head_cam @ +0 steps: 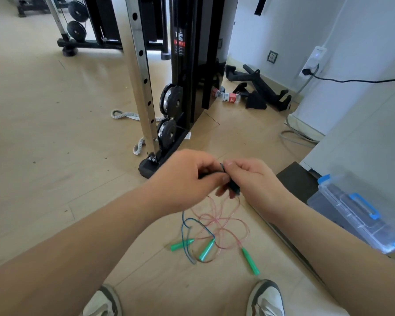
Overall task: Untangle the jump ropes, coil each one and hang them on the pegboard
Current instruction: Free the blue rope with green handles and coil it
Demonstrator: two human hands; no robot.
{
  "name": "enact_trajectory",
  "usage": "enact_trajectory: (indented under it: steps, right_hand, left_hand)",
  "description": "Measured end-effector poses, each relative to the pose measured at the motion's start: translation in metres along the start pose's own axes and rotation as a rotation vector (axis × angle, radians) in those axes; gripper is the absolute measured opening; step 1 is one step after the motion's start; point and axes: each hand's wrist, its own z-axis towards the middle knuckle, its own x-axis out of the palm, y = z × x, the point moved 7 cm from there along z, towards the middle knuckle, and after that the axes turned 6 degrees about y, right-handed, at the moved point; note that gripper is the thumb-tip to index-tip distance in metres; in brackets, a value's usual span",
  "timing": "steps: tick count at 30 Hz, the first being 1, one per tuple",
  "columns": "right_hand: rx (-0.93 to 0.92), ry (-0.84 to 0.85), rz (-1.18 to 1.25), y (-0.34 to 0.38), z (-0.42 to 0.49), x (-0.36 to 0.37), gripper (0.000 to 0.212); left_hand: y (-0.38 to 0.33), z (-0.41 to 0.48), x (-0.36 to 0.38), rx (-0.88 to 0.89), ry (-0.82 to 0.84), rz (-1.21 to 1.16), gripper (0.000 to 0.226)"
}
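Two bare hands are held together at centre frame above the pale wooden floor (43, 133). A small dark handle-like piece (234, 185) is pinched between the fingers of the left hand (187, 179) and the right hand (251, 181); its exact form cannot be told. A thin translucent pink jump rope (217, 221) is seen hanging from this grip in loose loops down to the floor. A thin blue jump rope (184, 226) is crossed through the pink loops. Three green plastic handles (183, 244) are seen lying on the floor at lower centre. A clear plastic box with blue latches (360, 215) is noted at right. White shoes (266, 299) are visible at the bottom edge.
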Motion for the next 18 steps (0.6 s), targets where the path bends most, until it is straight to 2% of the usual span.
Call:
enact_trajectory:
  steps: [2,5,11,15,18]
  right_hand:
    - [0.035,0.081,0.162,0.002,-0.002,0.002,0.043]
    - [0.052,0.149,0.423,0.002,-0.004,0.007,0.031]
    - [0.112,0.329,0.568,-0.003,-0.010,0.021,0.019]
    - [0.122,0.187,0.585,-0.004,-0.009,0.017,0.017]
    - [0.111,0.076,0.595,-0.006,-0.010,0.012,0.023]
  left_hand:
    - [0.004,0.000,-0.015,0.000,-0.099,-0.014,0.015]
    - [0.012,-0.001,-0.023,-0.023,-0.135,0.001,0.021]
    - [0.019,-0.005,-0.018,-0.016,-0.087,0.107,0.030]
    - [0.025,-0.006,-0.012,-0.063,-0.010,0.090,0.016]
    - [0.036,-0.008,0.012,-0.173,0.118,0.119,0.024]
